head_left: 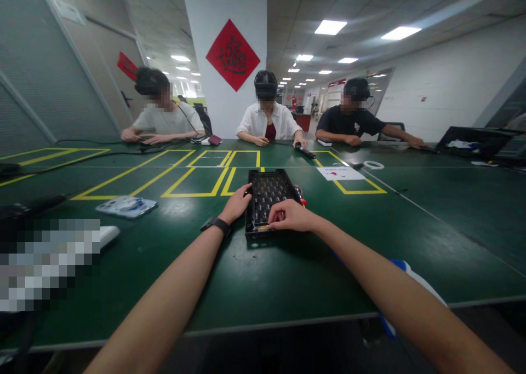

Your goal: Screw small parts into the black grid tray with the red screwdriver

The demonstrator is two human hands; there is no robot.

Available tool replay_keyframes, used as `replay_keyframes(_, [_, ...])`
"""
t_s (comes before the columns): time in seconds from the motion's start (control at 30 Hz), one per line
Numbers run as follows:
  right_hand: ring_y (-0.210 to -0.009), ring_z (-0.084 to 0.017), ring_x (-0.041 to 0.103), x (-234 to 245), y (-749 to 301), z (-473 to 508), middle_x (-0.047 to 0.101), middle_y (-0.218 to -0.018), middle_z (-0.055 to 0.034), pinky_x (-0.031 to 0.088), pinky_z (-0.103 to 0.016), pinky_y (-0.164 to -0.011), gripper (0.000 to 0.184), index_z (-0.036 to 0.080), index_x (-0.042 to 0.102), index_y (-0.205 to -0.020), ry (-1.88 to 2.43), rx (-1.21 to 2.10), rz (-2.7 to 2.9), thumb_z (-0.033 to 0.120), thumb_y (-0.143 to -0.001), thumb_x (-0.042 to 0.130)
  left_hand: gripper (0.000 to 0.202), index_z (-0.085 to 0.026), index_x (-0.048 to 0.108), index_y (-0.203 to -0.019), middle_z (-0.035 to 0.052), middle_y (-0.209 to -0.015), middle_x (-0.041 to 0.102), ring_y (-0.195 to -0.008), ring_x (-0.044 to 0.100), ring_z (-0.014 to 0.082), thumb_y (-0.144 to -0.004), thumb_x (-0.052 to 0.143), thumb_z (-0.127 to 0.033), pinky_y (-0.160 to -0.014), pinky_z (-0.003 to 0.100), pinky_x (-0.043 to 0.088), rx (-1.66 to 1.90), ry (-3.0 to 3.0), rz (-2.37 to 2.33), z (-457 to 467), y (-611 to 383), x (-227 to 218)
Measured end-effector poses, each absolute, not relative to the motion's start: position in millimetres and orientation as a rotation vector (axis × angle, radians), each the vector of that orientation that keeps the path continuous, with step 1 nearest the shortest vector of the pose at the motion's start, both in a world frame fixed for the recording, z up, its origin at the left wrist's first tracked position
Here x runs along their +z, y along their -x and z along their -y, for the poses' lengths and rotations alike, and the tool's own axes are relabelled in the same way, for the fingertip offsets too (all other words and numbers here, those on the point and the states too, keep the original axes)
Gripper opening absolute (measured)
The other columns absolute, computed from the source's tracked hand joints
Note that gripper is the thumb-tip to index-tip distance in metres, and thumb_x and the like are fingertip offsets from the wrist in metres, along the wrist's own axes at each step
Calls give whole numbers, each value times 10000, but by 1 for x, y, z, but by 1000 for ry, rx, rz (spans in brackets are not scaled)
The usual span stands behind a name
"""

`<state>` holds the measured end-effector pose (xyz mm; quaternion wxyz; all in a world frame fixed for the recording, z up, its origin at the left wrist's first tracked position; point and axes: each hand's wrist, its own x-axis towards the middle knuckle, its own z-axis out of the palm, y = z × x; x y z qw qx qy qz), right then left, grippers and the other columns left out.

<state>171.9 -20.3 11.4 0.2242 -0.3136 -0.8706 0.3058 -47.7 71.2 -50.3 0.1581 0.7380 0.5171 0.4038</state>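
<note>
A black rectangular case (249, 220) lies on the green table in front of me, its inside showing rows of several dark, shiny rounded shapes. My left hand (237, 203) grips the case's left side, with the thumb and fingers at the edge. Over the near right corner, my right hand (291, 215) is closed in a pinch, fingertips down by a small yellowish strip (263, 228) at the near end. What sits between those fingertips, if anything, is hidden. Just beyond the right hand, a red and shiny object (299, 193) shows beside the case, partly covered.
A phone (126, 206) lies to the left on the table (197, 303). Yellow tape outlines, a white sheet (340, 173) and a tape roll (373, 165) are farther out. Three people sit across; the middle one's hand touches a black handheld object (304, 151).
</note>
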Motion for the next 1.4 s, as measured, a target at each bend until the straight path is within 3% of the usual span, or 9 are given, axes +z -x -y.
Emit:
replay_keyframes(0.37, [-580,-76,450,12,-171,18,621,-708,-14,354,-196,-540,256,125,681,-834,858,814,2460,342,-701,656,538,-144,455,-1296,62,-1331,479,-1233,422,195,-764,395,-193,-1079,346,290,1159,-2117,-1482,-70,48,-50])
replay_keyframes(0.77, [-539,-66,416,10,-171,18,562,-615,12,311,-190,-507,265,125,683,-825,888,759,2438,355,-694,666,519,-147,458,-1291,60,-1332,477,-1230,421,187,-779,387,-200,-1076,338,290,1166,-2114,-1479,-68,47,-48])
replay_keyframes(1.4, [-579,-79,460,9,-171,17,601,-667,0,353,-198,-542,256,136,678,-820,898,789,2444,361,-698,657,516,-157,464,-1284,60,-1324,483,-1230,423,192,-776,388,-197,-1075,350,291,1165,-2125,-1467,-67,48,-47])
